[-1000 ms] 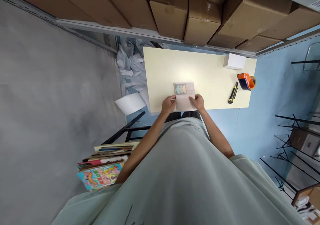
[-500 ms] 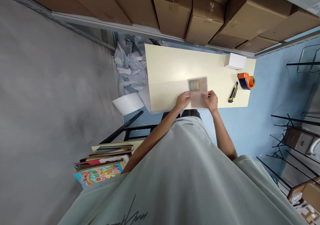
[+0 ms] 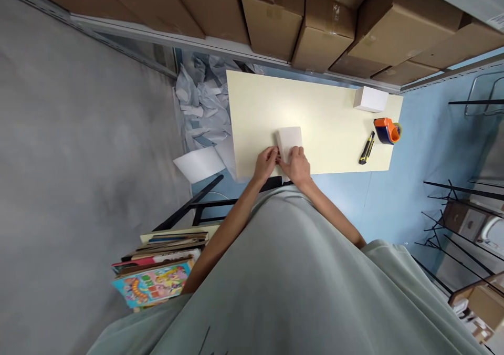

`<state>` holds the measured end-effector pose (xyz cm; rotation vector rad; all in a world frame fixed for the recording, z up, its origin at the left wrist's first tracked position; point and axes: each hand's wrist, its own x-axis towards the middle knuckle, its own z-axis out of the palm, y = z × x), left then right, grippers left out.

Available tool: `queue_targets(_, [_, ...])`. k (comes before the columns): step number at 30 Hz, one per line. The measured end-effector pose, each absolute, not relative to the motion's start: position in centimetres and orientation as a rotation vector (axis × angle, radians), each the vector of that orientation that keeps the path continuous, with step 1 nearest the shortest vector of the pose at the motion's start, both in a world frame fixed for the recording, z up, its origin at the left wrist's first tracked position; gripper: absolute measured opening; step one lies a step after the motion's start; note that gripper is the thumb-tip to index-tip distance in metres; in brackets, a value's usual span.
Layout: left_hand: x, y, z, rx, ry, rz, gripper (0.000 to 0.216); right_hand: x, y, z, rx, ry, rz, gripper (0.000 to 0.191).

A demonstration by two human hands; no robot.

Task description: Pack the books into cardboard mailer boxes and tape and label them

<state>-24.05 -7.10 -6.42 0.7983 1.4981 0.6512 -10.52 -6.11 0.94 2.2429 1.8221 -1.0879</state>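
Note:
A small pale wrapped packet (image 3: 289, 138) lies on the cream table (image 3: 315, 108) near its front edge. My left hand (image 3: 266, 163) pinches the packet's near left corner. My right hand (image 3: 298, 165) rests closed over its near right side. The coloured print seen on it earlier is not visible now. My light green shirt fills the bottom of the view.
A white box (image 3: 370, 99), an orange tape dispenser (image 3: 387, 130) and a yellow-black utility knife (image 3: 366, 147) sit at the table's right end. Cardboard boxes (image 3: 271, 19) line the shelf behind. Crumpled paper (image 3: 202, 103) lies left of the table; books (image 3: 157, 271) are stacked lower left.
The packet went right with both hands, then came back left toward the table's middle. Its printed face no longer shows and it looks smaller, with my hands closer together on it.

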Motion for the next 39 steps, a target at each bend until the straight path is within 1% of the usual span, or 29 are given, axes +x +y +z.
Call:
queue_targets(1, [-24.9,-7.4,-6.5,0.820,1.516,0.638,0.036,-11.4,-6.2,0.5,2.188,1.835,-1.104,0.032])
queue_targets(4, [-26.1,-7.9,-6.9,0.965,1.634,0.524,0.029,-12.9,-6.3,-0.6,2.013,1.895,-1.180,0.025])
queue_targets(7, [-26.2,-7.9,-7.3,1.088,1.799,0.404,0.044,-11.9,-6.1,-1.2,1.951,1.942,-1.224,0.025])
queue_targets(9, [-26.2,-7.8,-7.5,1.109,1.811,0.376,0.050,-10.1,-5.8,-1.5,2.078,1.912,-1.181,0.027])
queue_targets(12, [-26.6,-7.8,-7.6,1.013,1.752,0.402,0.042,-7.0,-5.1,-2.1,2.387,1.708,-1.118,0.029])
queue_targets(15, [-27.0,-7.8,-7.5,0.797,1.701,0.466,0.029,-5.0,-4.3,-3.0,2.517,1.449,-1.270,0.025])
queue_targets(16, [-27.2,-7.8,-7.5,0.741,1.681,0.487,0.028,-4.7,-4.1,-3.3,2.531,1.382,-1.337,0.028])
queue_targets(20, [-27.6,-7.8,-7.3,0.643,1.632,0.544,0.029,-4.6,-3.4,-3.3,2.566,1.244,-1.615,0.044])
queue_targets(22, [-27.7,-7.7,-7.2,0.603,1.622,0.546,0.031,-4.8,-3.3,-2.5,2.519,1.285,-1.770,0.045])
queue_targets(24, [-27.6,-7.7,-7.1,0.591,1.616,0.532,0.034,-5.2,-3.5,-1.3,2.435,1.387,-1.854,0.045])
queue_targets(27, [-26.7,-7.6,-7.0,0.622,1.607,0.516,0.036,-5.3,-3.7,0.6,2.365,1.539,-1.814,0.042])
queue_targets(34, [-21.6,-6.5,-6.2,0.816,1.506,0.456,0.036,-0.3,-2.8,3.4,2.582,1.516,-1.603,0.041])
queue_targets(37, [-19.2,-5.9,-6.1,0.882,1.424,0.477,0.029,0.6,-2.7,4.7,2.634,1.497,-1.477,0.039])
queue_targets(39, [-18.1,-5.6,-6.4,0.936,1.383,0.534,0.019,-0.5,-3.0,5.4,2.611,1.548,-1.340,0.040])
